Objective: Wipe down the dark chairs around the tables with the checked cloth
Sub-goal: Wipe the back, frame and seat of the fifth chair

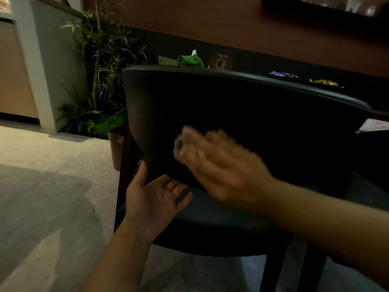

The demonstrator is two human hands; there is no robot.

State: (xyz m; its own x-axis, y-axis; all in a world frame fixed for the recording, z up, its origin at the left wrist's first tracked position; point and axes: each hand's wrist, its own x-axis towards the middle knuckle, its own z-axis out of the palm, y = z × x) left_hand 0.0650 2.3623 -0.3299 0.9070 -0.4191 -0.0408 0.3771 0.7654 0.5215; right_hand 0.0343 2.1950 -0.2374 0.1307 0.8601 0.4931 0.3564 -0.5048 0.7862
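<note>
A dark padded chair [242, 106] stands in front of me with the rear of its curved backrest facing me. My right hand [219, 165] is blurred by motion against the lower middle of that backrest. It holds a small pale wad, the checked cloth [180, 145], at its fingertips; most of the cloth is hidden under the hand. My left hand [155, 197] lies palm up at the backrest's lower left edge. Its thumb rests on the outer face and its straight fingers reach under the rim, above the seat [210, 224].
A table behind the chair carries a green tissue pouch [189, 60] and snack packets [324, 82]. A bamboo plant [101, 66] and a small bin [115, 148] stand to the left. Pale floor [52, 186] spreads out on the left. A second dark seat [372, 148] is at the right.
</note>
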